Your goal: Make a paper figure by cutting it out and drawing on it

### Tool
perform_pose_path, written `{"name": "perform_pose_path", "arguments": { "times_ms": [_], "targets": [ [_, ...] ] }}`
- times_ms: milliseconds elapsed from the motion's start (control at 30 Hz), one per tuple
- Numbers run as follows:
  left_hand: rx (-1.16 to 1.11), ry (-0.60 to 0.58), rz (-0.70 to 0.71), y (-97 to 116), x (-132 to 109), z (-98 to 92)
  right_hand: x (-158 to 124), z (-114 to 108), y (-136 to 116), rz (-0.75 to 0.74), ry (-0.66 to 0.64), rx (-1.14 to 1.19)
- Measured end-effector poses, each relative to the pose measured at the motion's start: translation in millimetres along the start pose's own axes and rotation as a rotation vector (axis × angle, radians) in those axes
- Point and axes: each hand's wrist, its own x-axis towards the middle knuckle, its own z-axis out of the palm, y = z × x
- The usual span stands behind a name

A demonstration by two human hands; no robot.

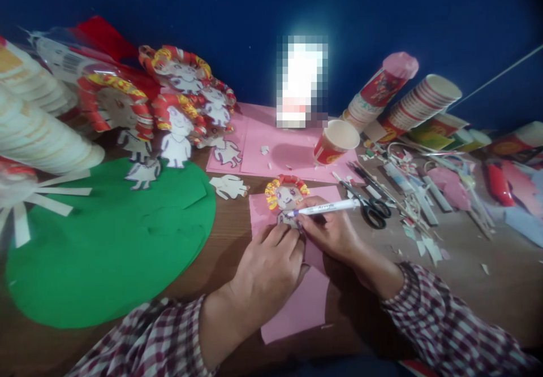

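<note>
A white marker pen (326, 207) is pinched in my right hand (331, 231), its purple tip at the body of a paper doll (289, 197). The doll has a drawn face ringed by red and yellow curls and lies on a pink paper sheet (297, 309). My left hand (271, 261) rests over the doll's lower part, fingers bent and pressing down. The lower edge of the doll is hidden under these fingers. Just beyond it lies a white cut-out body (229, 186).
Black-handled scissors (373, 212) lie to the right among paper scraps (430, 248). A red paper cup (337, 142) stands behind, near stacked cups (419, 105). Left are a green paper oval (114, 264), several finished dolls (176, 139) and more stacked cups (46, 131).
</note>
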Motion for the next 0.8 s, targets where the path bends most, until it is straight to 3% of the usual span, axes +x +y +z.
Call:
{"name": "perform_pose_path", "arguments": {
  "times_ms": [333, 800],
  "targets": [
    [0.004, -0.018, -0.003, 0.3, -0.2, -0.5, 0.4, -0.9, -0.8, 0.023, -0.072, 0.017],
    [0.008, -0.009, -0.003, -0.4, 0.5, 0.5, -1.1, 1.3, 0.4, 0.028, -0.058, -0.02]
  ]
}}
